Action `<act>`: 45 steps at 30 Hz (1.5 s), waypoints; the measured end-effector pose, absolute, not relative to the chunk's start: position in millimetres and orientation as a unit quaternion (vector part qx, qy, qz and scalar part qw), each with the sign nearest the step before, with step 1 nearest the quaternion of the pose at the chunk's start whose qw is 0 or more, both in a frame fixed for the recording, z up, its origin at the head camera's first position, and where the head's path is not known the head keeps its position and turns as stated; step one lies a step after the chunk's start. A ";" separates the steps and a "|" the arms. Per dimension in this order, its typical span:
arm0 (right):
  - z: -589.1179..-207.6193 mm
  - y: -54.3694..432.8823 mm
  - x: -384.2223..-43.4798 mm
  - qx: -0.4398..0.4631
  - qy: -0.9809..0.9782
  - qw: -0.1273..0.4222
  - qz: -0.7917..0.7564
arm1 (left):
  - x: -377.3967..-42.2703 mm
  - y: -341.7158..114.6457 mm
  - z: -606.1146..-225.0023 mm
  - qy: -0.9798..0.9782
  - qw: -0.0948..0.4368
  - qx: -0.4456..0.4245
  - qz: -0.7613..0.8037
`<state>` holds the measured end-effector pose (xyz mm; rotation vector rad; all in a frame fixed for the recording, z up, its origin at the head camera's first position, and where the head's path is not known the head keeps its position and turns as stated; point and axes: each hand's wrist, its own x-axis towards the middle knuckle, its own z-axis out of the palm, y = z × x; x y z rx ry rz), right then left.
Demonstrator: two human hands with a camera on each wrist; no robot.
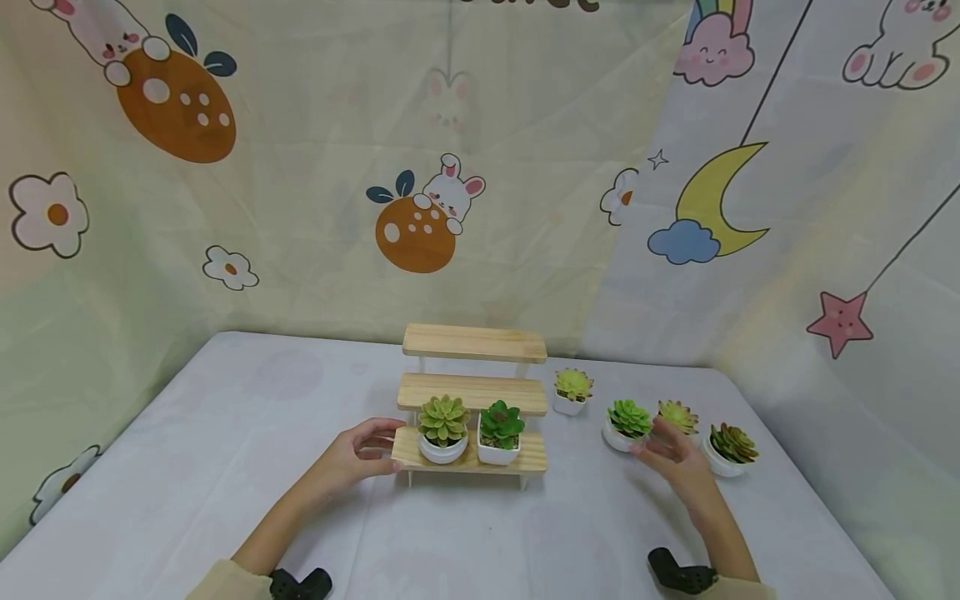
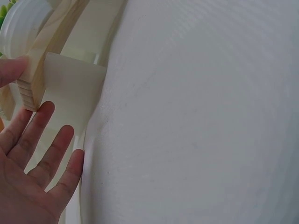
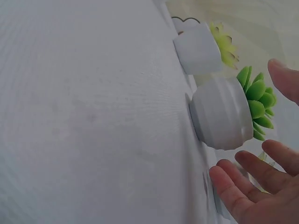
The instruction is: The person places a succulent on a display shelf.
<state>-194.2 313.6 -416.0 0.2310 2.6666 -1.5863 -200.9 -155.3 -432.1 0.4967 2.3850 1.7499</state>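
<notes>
A three-tier wooden display stand [image 1: 472, 393] stands at the middle of the table. My left hand [image 1: 367, 450] pinches the left end of its lowest board [image 2: 35, 86], thumb on one side and fingertips on the other. On that board sit a pale green succulent [image 1: 443, 421] in a round white pot and a darker green succulent [image 1: 500, 425] in a square white pot. To the right, my right hand [image 1: 675, 457] is spread beside a bright green succulent [image 1: 630, 419] in a ribbed round white pot [image 3: 222, 114], thumb and fingers around its side with gaps showing.
Behind the right hand stands a yellow-green succulent [image 1: 678, 416], partly hidden. A reddish-green succulent [image 1: 732, 444] in a round white pot is right of it. Another yellow-green succulent [image 1: 573, 385] in a white pot stands beside the stand. A printed cloth [image 1: 315, 208] hangs behind the table.
</notes>
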 end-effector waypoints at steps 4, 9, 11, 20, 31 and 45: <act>-418.5 311.4 -196.2 0.083 0.845 0.038 -0.527 | -200.7 -155.4 -432.2 0.791 0.072 0.169 0.584; -419.3 309.6 -198.2 0.079 0.846 0.047 -0.525 | -200.3 -155.0 -431.5 0.789 0.071 0.172 0.586; -419.7 309.1 -199.5 0.074 0.849 0.046 -0.522 | -200.1 -154.9 -431.1 0.789 0.070 0.171 0.586; -425.4 305.9 -208.0 0.077 0.856 0.043 -0.510 | -199.7 -154.6 -430.0 0.792 0.072 0.166 0.583; -423.8 302.3 -214.7 0.097 0.887 0.019 -0.450 | -200.0 -155.2 -429.6 0.792 0.073 0.169 0.582; -424.9 302.0 -219.1 0.098 0.892 0.019 -0.440 | -201.9 -155.3 -431.3 0.791 0.078 0.162 0.585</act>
